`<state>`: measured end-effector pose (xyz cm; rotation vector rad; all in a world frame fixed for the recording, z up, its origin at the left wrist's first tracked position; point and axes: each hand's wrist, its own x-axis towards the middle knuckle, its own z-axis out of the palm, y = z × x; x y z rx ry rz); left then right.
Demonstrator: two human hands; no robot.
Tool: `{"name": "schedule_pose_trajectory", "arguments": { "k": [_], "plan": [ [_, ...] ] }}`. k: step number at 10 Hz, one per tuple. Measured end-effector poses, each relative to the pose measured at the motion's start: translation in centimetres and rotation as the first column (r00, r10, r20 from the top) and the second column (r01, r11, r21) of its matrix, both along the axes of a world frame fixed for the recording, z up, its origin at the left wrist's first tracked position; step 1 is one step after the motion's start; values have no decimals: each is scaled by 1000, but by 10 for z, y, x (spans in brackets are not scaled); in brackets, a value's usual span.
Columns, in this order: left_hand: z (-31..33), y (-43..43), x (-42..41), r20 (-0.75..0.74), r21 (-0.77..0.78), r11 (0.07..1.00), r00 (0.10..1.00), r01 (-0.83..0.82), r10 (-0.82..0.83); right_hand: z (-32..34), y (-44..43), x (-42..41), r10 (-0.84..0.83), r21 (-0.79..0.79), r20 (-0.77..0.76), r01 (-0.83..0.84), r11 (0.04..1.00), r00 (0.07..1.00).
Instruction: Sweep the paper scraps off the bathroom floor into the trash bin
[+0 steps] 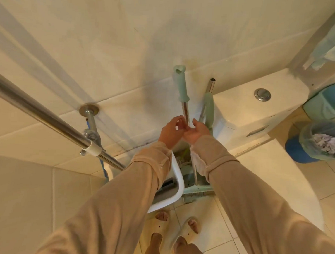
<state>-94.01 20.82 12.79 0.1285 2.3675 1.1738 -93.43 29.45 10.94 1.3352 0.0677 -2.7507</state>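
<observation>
A broom with a pale green grip (181, 85) and a steel shaft (186, 110) leans upright against the tiled wall. Beside it stands a green long-handled dustpan (208, 107), its pan (196, 191) on the floor. My left hand (171, 131) and my right hand (198, 132) sit on either side of the broom shaft, fingers apart and loosely curved, fingertips at the shaft with no firm grip visible. The trash bin (304, 138), lined with a clear bag, stands at the right on the floor and holds paper scraps (327, 143).
A white toilet tank (250, 111) with a chrome flush button (262, 94) is right of the dustpan. A steel rail (38, 111) crosses from the left. A white curved rim (177, 185) lies under my left arm. A teal bucket (327, 103) is behind the bin.
</observation>
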Motion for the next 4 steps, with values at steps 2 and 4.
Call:
{"name": "schedule_pose_trajectory", "arguments": {
  "k": [2, 4],
  "plan": [
    [-12, -11, 10, 6, -71, 995, 997, 76, -76, 2, 1, 16, 109, 166, 36, -114, 980, 993],
    [-21, -21, 17, 65, -231, 961, 988, 149, -138, 2, -10, 40, 290, 337, 123, -315, 887, 949]
  ]
}}
